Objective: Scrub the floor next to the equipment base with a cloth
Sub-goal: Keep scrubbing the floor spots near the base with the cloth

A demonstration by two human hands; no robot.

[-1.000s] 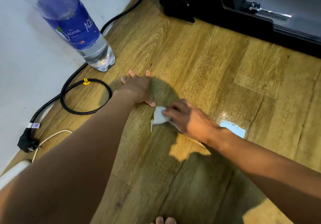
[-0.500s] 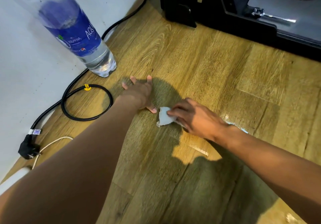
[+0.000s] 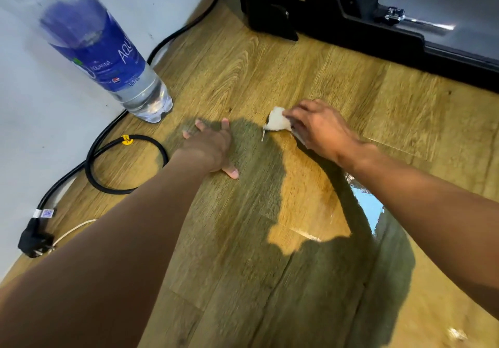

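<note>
1. Far left: a large clear water bottle (image 3: 108,59) with a blue label stands on the wooden floor (image 3: 243,72) beside a pale wall. A looped black cable (image 3: 127,164) lies on the near side of it and ends in a plug (image 3: 33,239) at the left edge. Strokes should probably stop short of these, so the bottle is not knocked over and the cable stays dry.
2. Left of centre: the left hand (image 3: 210,145) lies flat on the floor with its fingers spread, holding nothing. It looks like a brace for body weight and is best kept planted outside the scrubbed patch.
3. Centre: a small white cloth (image 3: 278,122), bunched up, sits on the floor between the two hands. It is apart from the left hand and well apart from the equipment.
4. Right of the cloth: the right hand (image 3: 321,129) grips it, fingers curled over the top and pressing it down. Firm downward pressure with short overlapping strokes would likely scrub best. The bunched cloth covers little floor, so many passes seem needed.
5. Near right: a wet sheen (image 3: 367,204) shines on the boards beside the right forearm. It probably needs wiping and could be slippery under a bracing palm.
6. Far right: the black equipment base (image 3: 351,21) runs along the far edge. The strip of floor beside it appears not yet reached. The aim seems to be working toward that edge without striking it.
</note>
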